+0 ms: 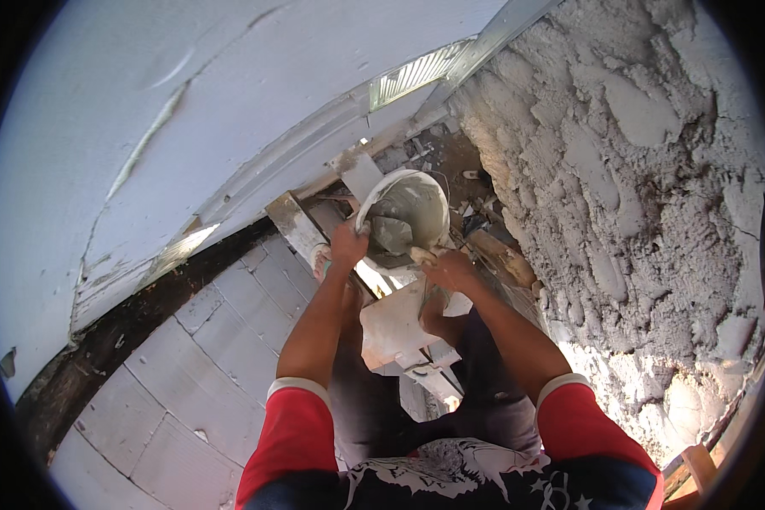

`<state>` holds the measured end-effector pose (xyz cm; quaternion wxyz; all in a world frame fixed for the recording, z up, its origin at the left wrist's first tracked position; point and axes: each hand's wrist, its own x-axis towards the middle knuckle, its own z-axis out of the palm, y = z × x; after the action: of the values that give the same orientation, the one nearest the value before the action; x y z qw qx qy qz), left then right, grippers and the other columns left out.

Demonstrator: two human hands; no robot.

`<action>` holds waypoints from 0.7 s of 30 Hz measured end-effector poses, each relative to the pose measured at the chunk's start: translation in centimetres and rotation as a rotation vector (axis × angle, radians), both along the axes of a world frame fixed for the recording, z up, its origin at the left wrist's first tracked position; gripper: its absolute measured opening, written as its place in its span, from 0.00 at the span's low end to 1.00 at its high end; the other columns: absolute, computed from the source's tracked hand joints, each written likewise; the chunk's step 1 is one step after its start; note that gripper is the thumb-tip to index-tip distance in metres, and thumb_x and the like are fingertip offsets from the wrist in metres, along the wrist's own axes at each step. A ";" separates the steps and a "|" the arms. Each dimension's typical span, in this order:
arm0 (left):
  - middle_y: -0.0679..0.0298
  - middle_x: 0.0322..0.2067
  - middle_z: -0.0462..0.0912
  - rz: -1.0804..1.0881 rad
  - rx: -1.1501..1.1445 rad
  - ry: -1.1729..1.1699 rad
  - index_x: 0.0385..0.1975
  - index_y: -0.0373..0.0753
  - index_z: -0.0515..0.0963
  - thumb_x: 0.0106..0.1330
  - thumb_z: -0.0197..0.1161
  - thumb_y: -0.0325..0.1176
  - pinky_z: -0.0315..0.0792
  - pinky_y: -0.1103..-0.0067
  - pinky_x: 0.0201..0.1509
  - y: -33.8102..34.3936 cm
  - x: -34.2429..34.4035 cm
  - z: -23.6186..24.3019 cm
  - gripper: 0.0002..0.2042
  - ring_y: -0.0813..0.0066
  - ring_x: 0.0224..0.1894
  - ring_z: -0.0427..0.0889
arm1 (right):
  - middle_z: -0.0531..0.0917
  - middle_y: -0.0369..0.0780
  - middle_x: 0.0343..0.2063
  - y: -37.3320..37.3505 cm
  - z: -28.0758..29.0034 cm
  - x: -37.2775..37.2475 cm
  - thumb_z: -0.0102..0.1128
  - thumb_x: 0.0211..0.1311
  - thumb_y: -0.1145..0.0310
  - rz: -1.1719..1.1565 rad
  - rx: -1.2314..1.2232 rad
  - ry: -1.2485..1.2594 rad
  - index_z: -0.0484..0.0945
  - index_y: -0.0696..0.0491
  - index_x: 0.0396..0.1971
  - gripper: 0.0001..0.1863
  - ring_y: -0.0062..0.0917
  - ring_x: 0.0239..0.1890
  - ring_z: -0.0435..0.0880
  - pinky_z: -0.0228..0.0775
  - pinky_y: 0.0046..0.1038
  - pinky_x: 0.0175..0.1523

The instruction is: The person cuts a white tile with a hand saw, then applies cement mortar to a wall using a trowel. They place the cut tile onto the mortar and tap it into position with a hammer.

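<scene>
Your left hand (348,246) is closed over the near-left rim of the white bucket (434,206), and your right hand (450,270) is clamped on the handle of the trowel (392,235); how far each finger wraps around is hidden. The trowel's blade lies inside the bucket, against grey mix (397,202) that also coats the walls. The bucket sits in front of you, its mouth toward your face, just beyond the upper edge of the pale slab (391,321) and beside the right edge of the left-hand board (297,226); its base is out of sight, so what bears its weight cannot be confirmed. To your right stands the rough wall (603,170); to your left, the smooth white panel (178,102). In this inspector's judgement the bucket is likely bottom-heavy while it contains mix, with a thin rim that may flex and turn slippery where smeared; hold it by a clean stretch of rim, or support it from beneath. The trowel appears stiff and light when bare, blade-heavy when loaded, and is best held at mid-handle, clear of the wet blade.
</scene>
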<state>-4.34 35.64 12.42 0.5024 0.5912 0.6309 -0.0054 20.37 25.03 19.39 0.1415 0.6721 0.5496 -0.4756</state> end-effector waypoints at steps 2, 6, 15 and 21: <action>0.40 0.48 0.85 0.153 0.073 -0.055 0.55 0.44 0.86 0.71 0.66 0.44 0.70 0.55 0.65 -2.3 -1.3 6.8 0.18 0.40 0.56 0.83 | 0.83 0.55 0.54 -1.2 6.5 1.0 0.61 0.69 0.52 -0.005 0.100 -0.031 0.67 0.57 0.70 0.36 0.53 0.50 0.87 0.79 0.51 0.55; 0.47 0.45 0.83 0.241 0.368 -0.061 0.57 0.47 0.86 0.72 0.65 0.43 0.60 0.52 0.71 -7.5 -2.2 21.3 0.17 0.40 0.59 0.78 | 0.78 0.54 0.59 -1.2 22.0 -0.1 0.59 0.68 0.60 0.086 0.256 -0.211 0.63 0.54 0.75 0.37 0.52 0.48 0.87 0.81 0.52 0.47; 0.55 0.41 0.78 0.418 0.477 -0.177 0.48 0.39 0.87 0.71 0.67 0.40 0.67 0.59 0.57 -7.1 0.0 41.8 0.13 0.51 0.49 0.77 | 0.77 0.50 0.62 -5.3 44.5 -1.1 0.59 0.67 0.67 0.357 0.344 -0.136 0.64 0.48 0.77 0.37 0.48 0.48 0.88 0.83 0.45 0.48; 0.55 0.43 0.69 0.326 0.700 -0.325 0.52 0.39 0.86 0.71 0.68 0.37 0.64 0.64 0.58 -6.4 2.6 52.3 0.14 0.56 0.50 0.68 | 0.75 0.48 0.64 -2.6 51.5 0.3 0.57 0.67 0.64 0.105 0.454 -0.331 0.60 0.40 0.79 0.39 0.52 0.41 0.88 0.83 0.51 0.47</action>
<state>-1.70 29.25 64.69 0.3584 0.6118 0.5924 0.3825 20.62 22.38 70.88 0.0997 0.7258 0.6454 -0.2163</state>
